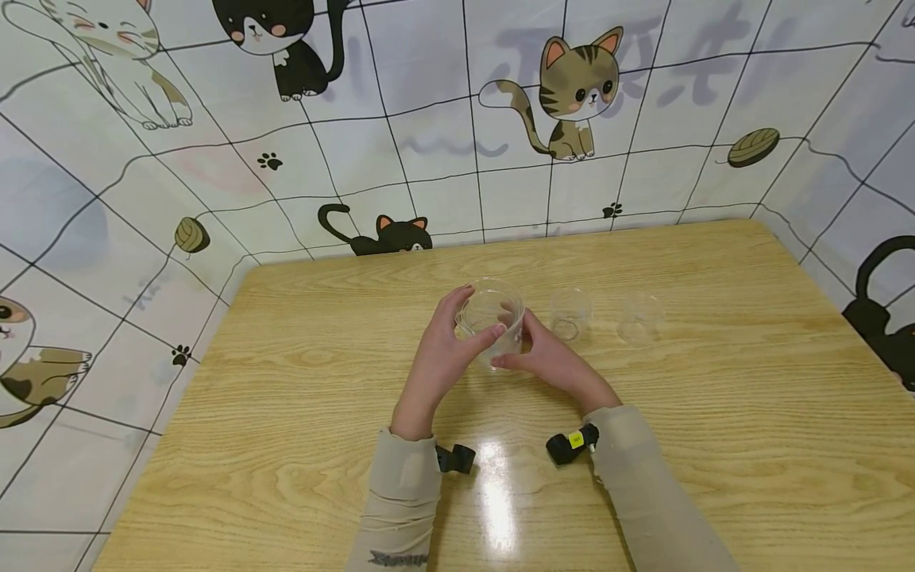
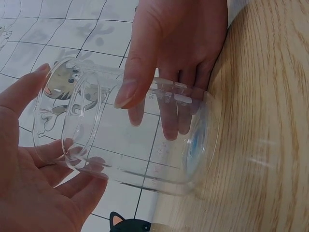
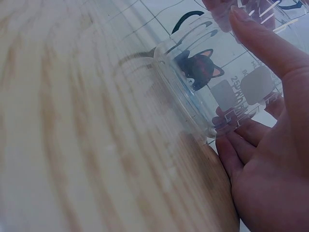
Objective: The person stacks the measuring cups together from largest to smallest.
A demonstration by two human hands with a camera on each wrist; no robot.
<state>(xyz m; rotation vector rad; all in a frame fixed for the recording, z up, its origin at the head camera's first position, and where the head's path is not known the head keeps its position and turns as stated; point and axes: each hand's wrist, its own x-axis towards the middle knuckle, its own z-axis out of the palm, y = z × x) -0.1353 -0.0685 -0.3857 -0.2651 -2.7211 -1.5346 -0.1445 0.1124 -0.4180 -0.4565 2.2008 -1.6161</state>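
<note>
A large clear beaker (image 1: 509, 343) with white printed markings stands on the table between the hands. Two rims, one above the other, suggest a second clear beaker (image 2: 54, 104) nested in its top, though the transparent walls make this hard to tell. My left hand (image 1: 445, 345) curves round the upper rims, thumb on one side and fingers on the other. Lower down, my right hand (image 1: 554, 353) holds the large beaker's printed wall (image 3: 227, 94) between thumb and fingers.
Two smaller clear vessels, a nearer one (image 1: 571, 306) and a farther one (image 1: 641, 318), stand to the right on the wooden table (image 1: 286, 429). Cat-patterned cloth walls (image 1: 429, 151) rise behind the table and at both sides.
</note>
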